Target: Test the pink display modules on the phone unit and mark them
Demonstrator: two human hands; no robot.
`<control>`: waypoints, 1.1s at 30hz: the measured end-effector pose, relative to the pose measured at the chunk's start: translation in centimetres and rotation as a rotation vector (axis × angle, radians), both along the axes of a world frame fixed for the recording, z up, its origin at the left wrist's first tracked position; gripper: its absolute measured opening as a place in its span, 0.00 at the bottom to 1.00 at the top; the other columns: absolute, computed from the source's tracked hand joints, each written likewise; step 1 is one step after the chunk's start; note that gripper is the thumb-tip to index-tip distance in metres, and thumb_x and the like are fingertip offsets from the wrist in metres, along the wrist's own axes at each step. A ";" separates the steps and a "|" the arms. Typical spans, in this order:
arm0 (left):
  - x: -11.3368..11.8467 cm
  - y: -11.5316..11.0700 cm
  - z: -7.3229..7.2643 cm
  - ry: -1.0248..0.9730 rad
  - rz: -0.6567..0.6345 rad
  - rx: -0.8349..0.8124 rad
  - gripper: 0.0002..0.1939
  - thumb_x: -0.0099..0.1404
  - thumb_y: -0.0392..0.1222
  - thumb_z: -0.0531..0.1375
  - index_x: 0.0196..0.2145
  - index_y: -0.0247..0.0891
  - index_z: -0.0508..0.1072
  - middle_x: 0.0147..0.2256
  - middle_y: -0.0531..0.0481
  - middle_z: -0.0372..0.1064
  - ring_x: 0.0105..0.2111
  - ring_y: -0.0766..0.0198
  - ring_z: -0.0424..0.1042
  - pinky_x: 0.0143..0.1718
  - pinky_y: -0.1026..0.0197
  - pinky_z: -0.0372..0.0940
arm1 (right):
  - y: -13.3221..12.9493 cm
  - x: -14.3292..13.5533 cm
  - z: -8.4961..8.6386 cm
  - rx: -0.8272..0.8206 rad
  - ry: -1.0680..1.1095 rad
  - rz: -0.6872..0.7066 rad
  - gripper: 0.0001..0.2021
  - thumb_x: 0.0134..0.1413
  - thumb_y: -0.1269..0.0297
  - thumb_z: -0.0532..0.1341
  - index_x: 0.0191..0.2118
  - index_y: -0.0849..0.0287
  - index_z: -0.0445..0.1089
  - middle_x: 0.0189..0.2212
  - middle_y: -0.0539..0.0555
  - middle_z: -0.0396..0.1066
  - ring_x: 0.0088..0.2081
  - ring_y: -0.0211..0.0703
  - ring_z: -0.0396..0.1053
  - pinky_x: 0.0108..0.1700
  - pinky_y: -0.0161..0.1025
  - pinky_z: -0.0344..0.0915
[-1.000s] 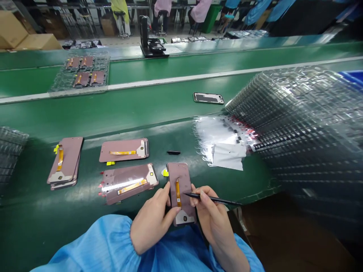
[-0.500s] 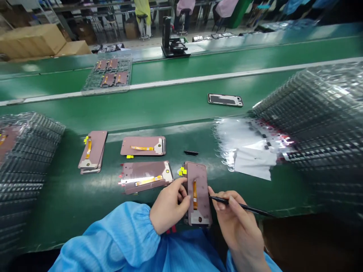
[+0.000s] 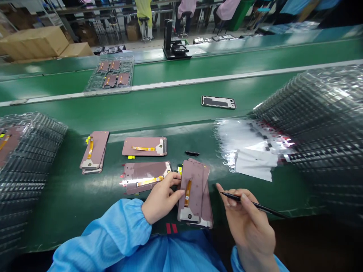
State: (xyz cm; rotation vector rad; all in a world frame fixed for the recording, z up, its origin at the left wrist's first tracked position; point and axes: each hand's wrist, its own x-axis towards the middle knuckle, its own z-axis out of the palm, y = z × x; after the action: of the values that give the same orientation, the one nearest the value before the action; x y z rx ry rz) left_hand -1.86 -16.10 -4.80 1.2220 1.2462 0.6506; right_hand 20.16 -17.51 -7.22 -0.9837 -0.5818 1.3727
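Over the green tabletop (image 3: 70,211), the left hand (image 3: 162,197) is pinching a mauve rectangular panel (image 3: 195,189) by its edge; the right hand (image 3: 251,223) is gripping a slim black pen (image 3: 263,208). This likely stiff, fragile panel is inviting edge holds.

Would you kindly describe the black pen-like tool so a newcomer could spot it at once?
Find the tall stack of clear trays at the right edge, then look down and left to the person's right hand. It holds the slim black pen-like tool; the short black piece nearby simply lies on the green table.
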 end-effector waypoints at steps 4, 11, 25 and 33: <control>0.3 -0.2 0.1 0.100 -0.011 0.091 0.13 0.64 0.38 0.57 0.47 0.41 0.65 0.45 0.50 0.68 0.24 0.71 0.65 0.29 0.64 0.62 | 0.3 0.0 0.3 0.001 0.007 -0.061 0.07 0.48 0.60 0.70 0.30 0.55 0.74 0.23 0.44 0.67 0.25 0.34 0.64 0.65 0.56 0.54; 0.1 -0.9 0.7 0.147 -0.140 0.136 0.10 0.66 0.37 0.56 0.45 0.41 0.67 0.35 0.54 0.72 0.31 0.66 0.69 0.30 0.65 0.61 | 2.4 0.3 0.7 -0.043 0.223 -0.183 0.08 0.49 0.58 0.70 0.33 0.53 0.74 0.20 0.42 0.64 0.27 0.33 0.66 0.55 0.47 0.68; 0.5 -3.9 2.9 0.288 -0.304 0.400 0.10 0.69 0.32 0.53 0.43 0.43 0.70 0.38 0.54 0.75 0.37 0.64 0.73 0.40 0.64 0.66 | 5.7 -1.9 0.0 -0.159 0.130 0.391 0.14 0.50 0.53 0.70 0.40 0.54 0.75 0.33 0.51 0.76 0.40 0.42 0.73 0.52 0.42 0.67; -1.4 -4.4 5.6 0.271 -0.382 0.461 0.11 0.71 0.38 0.51 0.42 0.46 0.73 0.38 0.52 0.77 0.36 0.62 0.75 0.37 0.64 0.71 | 5.2 -2.2 0.4 -0.071 0.033 0.395 0.13 0.53 0.53 0.67 0.41 0.54 0.74 0.32 0.51 0.75 0.38 0.43 0.73 0.50 0.46 0.69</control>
State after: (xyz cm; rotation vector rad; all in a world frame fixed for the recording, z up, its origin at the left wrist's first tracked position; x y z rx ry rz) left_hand -3.27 -20.54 0.82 1.9276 1.0623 0.5118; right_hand 17.99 -12.28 -6.86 -0.9320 -0.7329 1.7657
